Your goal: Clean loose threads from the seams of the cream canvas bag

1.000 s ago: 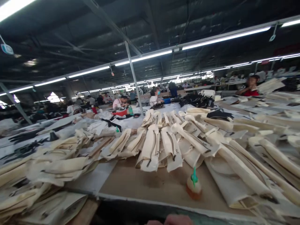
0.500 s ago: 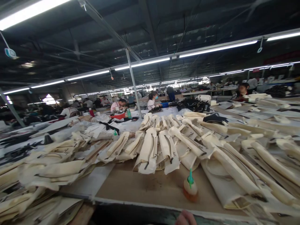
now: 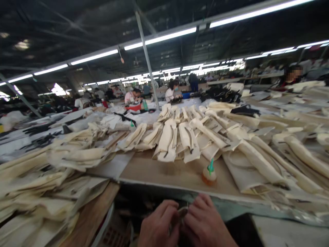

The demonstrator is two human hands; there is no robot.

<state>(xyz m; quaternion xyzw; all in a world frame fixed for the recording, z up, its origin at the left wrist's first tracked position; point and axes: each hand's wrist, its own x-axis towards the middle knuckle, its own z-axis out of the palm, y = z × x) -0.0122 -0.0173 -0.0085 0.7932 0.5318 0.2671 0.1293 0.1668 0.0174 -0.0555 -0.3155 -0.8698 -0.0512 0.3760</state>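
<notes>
- Far left of the left hand there's a messy heap of cream pieces (image 3: 84,154), loads of them. No idea if they're finished or waiting, nothing here tells me.
- Closer in, a wooden board (image 3: 94,209) sits left of that hand, with a white basket (image 3: 113,235) low down between the two. Can't make out what's in it.
- Left hand (image 3: 159,223): fingers curled in, pinching one end of a small pale strip (image 3: 183,210).
- Beyond both hands, cream pieces with dark lines (image 3: 166,140) fan out across the counter (image 3: 159,173). They look fairly made up to me, but I can't say they're done.
- The strip itself is right between the hands, near the counter's front edge. I'd call this one mid-job: gripped and being handled, not put down yet.
- Right hand (image 3: 205,221): bunched up tight, gripping the strip's other end.
- Just past the right hand stands a green-tipped bottle (image 3: 209,174), untouched.
- Further right, bigger cream pieces (image 3: 259,161) lie layered up, with neither hand on them.
</notes>
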